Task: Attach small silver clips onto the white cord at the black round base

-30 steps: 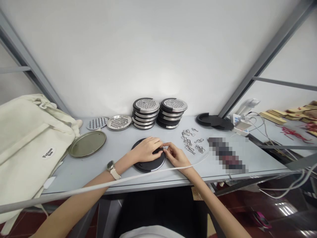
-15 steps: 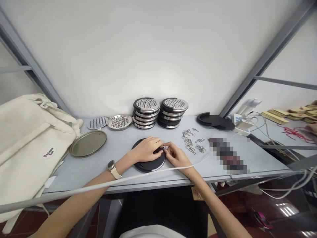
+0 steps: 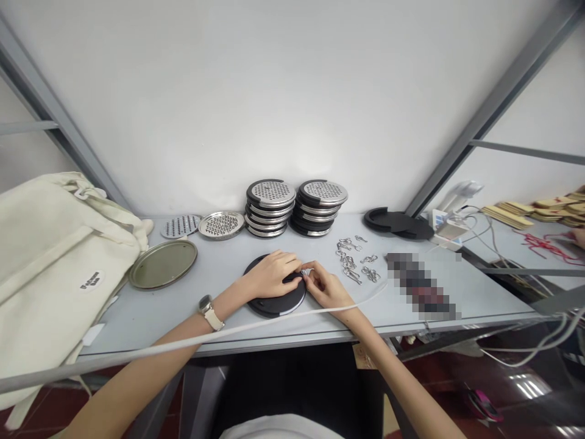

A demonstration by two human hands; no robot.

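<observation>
A black round grater holder [image 3: 287,303] lies flat on the table in front of me, with a thin silver edge at its lower right. Across its top rests my left hand [image 3: 273,275], fingers and thumb closed toward the right rim and holding it. My right hand [image 3: 322,285] is at that same rim, thumb and forefinger pinched on a small shiny metal clasp [image 3: 304,272]; its far end is hidden by my fingers. Loose metal clasps [image 3: 350,262] lie scattered to the right of my right hand.
Two stacks of round graters [image 3: 272,207] stand by the wall. Left are loose grater plates [image 3: 222,225], an olive round lid [image 3: 163,264] and a cream bag [image 3: 55,256]. Right are black holders [image 3: 397,224] and a blurred-out object [image 3: 420,286]. A white cable [image 3: 256,326] crosses in front.
My right fingertips have shifted very slightly at the rim, and more of the metal clasp shows between them. My left hand and the holder stay in place.
</observation>
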